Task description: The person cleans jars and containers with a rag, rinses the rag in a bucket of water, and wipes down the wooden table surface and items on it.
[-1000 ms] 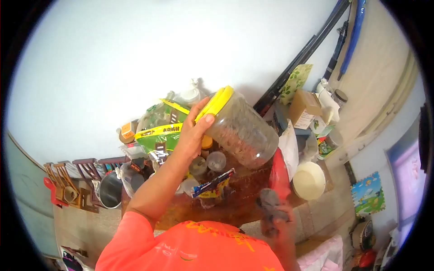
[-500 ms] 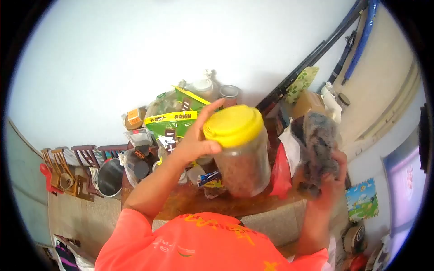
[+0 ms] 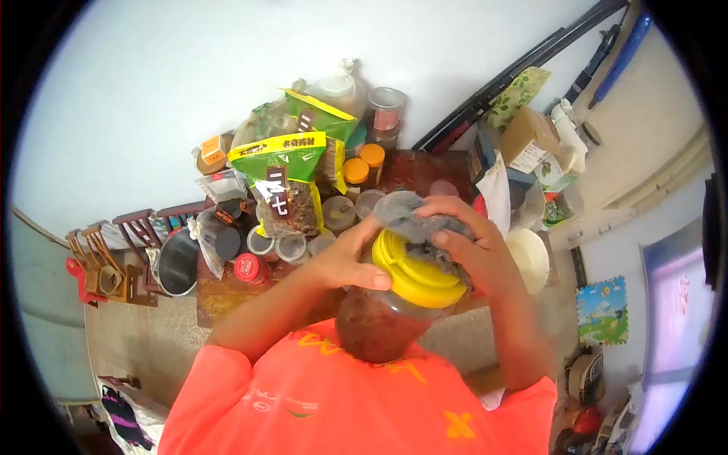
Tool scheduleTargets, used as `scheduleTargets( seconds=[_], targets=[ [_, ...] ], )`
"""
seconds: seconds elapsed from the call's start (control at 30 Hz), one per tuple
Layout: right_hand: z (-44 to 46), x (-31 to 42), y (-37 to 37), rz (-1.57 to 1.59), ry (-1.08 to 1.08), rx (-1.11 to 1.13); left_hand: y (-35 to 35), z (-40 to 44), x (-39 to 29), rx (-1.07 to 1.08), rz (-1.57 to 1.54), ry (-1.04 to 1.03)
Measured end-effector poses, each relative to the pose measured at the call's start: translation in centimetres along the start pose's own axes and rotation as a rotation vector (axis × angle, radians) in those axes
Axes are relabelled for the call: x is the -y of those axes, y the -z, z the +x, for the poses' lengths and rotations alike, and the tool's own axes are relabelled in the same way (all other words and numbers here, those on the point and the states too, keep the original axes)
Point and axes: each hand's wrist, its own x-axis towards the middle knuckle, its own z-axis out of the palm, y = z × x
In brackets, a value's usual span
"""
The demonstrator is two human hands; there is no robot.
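Note:
A large clear jar (image 3: 375, 322) with a yellow screw lid (image 3: 417, 277) is held up in front of my chest, tilted, its base toward my shirt. Something brownish shows through its wall. My left hand (image 3: 356, 258) grips the lid's left side, thumb on the near edge and the other fingers partly hidden. A crumpled grey cloth (image 3: 413, 216) is in my right hand (image 3: 474, 239), with the fingers closed round it and the cloth pressed on the top and far side of the lid.
Behind the jar, the wooden table (image 3: 406, 171) carries green-and-yellow packets (image 3: 284, 186), orange-lidded jars (image 3: 371, 159), a red-lidded jar (image 3: 250, 267) and a metal tin (image 3: 387, 106). A cardboard box (image 3: 527, 144) stands at right, near a white bowl (image 3: 528, 262). A dark bucket (image 3: 178, 262) is at left.
The grey cloth in my right hand has come left from the table's right side onto the yellow lid. The jar has tipped and moved closer to my body, still in my left hand.

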Motion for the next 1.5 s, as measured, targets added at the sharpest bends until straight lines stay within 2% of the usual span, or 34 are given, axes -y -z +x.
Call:
scheduleTargets(
  seconds=[0.07, 0.2, 0.27, 0.3, 0.33, 0.37, 0.4, 0.47, 0.5, 0.53, 0.57, 0.6, 0.73, 0.77, 0.8, 0.87, 0.9, 0.97, 1.03, 1.1, 1.17, 1.2, 1.27, 1.3, 1.33, 1.43, 1.5],
  targets=[
    [-1.6, -0.7, 0.1, 0.134, -0.127, -0.155, -0.3, 0.1, -0.1, 0.056, -0.053, -0.064],
    [-4.9, -0.6, 1.1, 0.136, -0.075, -0.211, -0.8, 0.9, 0.1, 0.095, 0.012, -0.090],
    [-5.7, 0.2, 2.0, -0.098, 0.125, -0.130, -0.9, 1.5, 0.3, 0.106, 0.003, -0.089],
    [-5.5, 1.1, 2.1, -0.100, 0.123, -0.133, -0.8, 1.9, 0.6, 0.116, 0.042, -0.105],
    [-4.7, 2.8, 1.7, -0.176, 0.239, 0.010, -0.8, 2.1, 1.2, 0.125, 0.076, -0.111],
    [-4.0, 3.8, 1.2, -0.247, 0.352, 0.148, -1.1, 2.7, 2.1, 0.137, 0.146, -0.034],
    [-3.3, 4.0, 0.9, -0.241, 0.341, 0.129, -0.8, 3.4, 3.1, 0.150, 0.144, -0.016],
    [-1.9, 4.2, 1.2, -0.368, 0.249, 0.197, -1.3, 4.8, 2.8, 0.338, 0.658, -0.495],
    [-1.6, 3.3, 1.6, -0.371, 0.240, 0.174, -2.7, 2.6, 1.1, 0.345, 0.028, 0.174],
    [-1.2, 1.7, 2.0, -0.234, 0.097, 0.118, -3.5, 2.0, 0.3, 0.363, 0.032, 0.181],
    [-1.1, 0.7, 2.1, -0.095, -0.042, 0.067, -4.0, 1.5, -0.1, 0.257, -0.049, 0.218],
    [-1.3, 0.5, 2.1, -0.101, -0.037, 0.060, -4.0, 1.4, -0.5, 0.147, -0.125, 0.248],
    [-3.6, -1.0, 1.0, 0.170, -0.143, -0.114, -3.2, 1.1, -0.2, 0.152, -0.101, 0.154],
    [-3.9, -1.4, 1.0, 0.261, -0.170, -0.197, -3.6, 0.8, -0.9, 0.120, -0.115, 0.207],
    [-4.2, -1.6, 0.8, 0.263, -0.171, -0.183, -3.2, 0.9, -0.4, 0.107, -0.117, 0.203],
    [-5.3, -1.9, 0.2, 0.505, -0.293, -0.408, -2.6, 1.2, 1.0, 0.154, -0.083, 0.065],
    [-6.2, -2.4, -0.3, 0.509, -0.296, -0.413, -2.4, 1.4, 1.2, 0.136, -0.039, -0.002],
    [-8.3, -4.0, -1.4, 0.525, -0.165, -0.598, -1.7, 1.0, 0.8, 0.114, -0.020, -0.008],
    [-10.5, -4.8, -3.5, 0.606, -0.132, -0.632, -1.2, 0.0, -0.4, 0.053, -0.001, 0.056],
    [-11.4, -5.6, -5.6, 0.681, -0.072, -0.671, 0.3, -0.4, -0.3, 0.075, 0.104, 0.011],
    [-11.7, -6.2, -7.3, 1.052, -0.082, -0.798, 0.7, -0.6, 0.0, 0.098, 0.172, -0.041],
    [-11.5, -6.6, -7.0, 1.053, -0.074, -0.809, 0.3, -0.5, -0.1, 0.109, 0.175, -0.038],
    [-11.1, -7.1, -6.3, -0.297, -0.131, -0.625, -0.8, -0.2, -0.6, 0.158, 0.120, 0.024],
    [-11.0, -5.8, -6.7, -0.210, -0.379, -0.645, -1.3, -0.2, -0.6, 0.169, 0.132, 0.021],
    [-11.2, -6.6, -6.9, -0.114, -0.378, -0.619, -1.3, -0.4, -0.2, 0.182, 0.136, 0.026],
    [-10.4, -10.3, -8.4, 0.179, -0.342, -0.461, -0.9, -1.3, 1.0, 0.175, 0.166, -0.140],
    [-10.0, -11.9, -9.1, 0.247, -0.352, -0.397, -0.4, -1.4, 1.2, 0.179, 0.164, -0.160]
  ],
)
